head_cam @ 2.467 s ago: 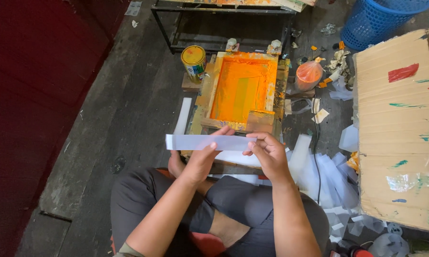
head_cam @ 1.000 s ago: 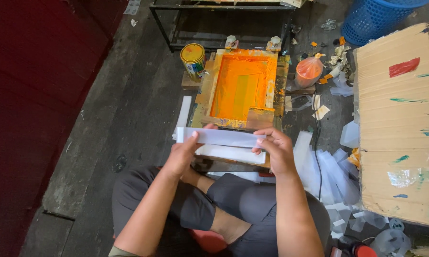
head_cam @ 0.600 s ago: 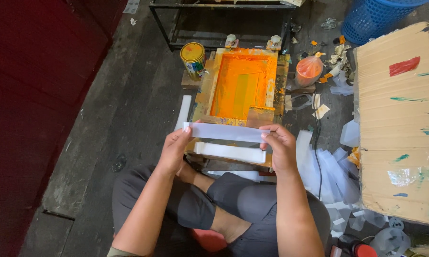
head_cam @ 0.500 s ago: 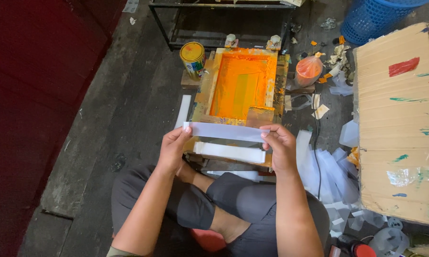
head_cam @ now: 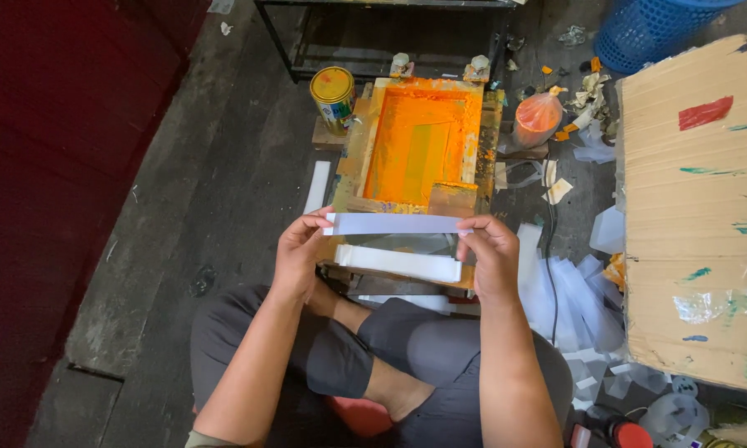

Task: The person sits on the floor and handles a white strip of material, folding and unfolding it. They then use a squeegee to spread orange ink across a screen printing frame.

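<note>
The person sits cross-legged on the floor [head_cam: 141,249], knees in dark grey trousers at the bottom of the view. Both forearms reach forward. The left hand [head_cam: 297,253] pinches the left end of a long pale strip [head_cam: 394,223], fingers closed on it with the thumb on top; the right hand [head_cam: 489,253] grips the right end the same way. The strip is held level and taut between the two hands, above the near edge of the printing frame.

Just below it, between the hands, lies a stack of white strips [head_cam: 398,262] on the near wooden ledge; whether they touch the held strip is hard to tell from this angle, though they look apart.

Beyond the hands sits the wooden screen frame [head_cam: 419,145], its mesh coated in orange ink. A single white strip [head_cam: 316,186] lies on the floor beside its left edge. At the frame's far left corner stands a yellow-topped tin can [head_cam: 333,98]; to the right, an orange-filled plastic bag [head_cam: 537,120]. Loose clear sheets [head_cam: 577,290] spread on the floor at the right, next to a large cardboard box [head_cam: 697,207]. A blue basket [head_cam: 651,29] stands farthest off.
</note>
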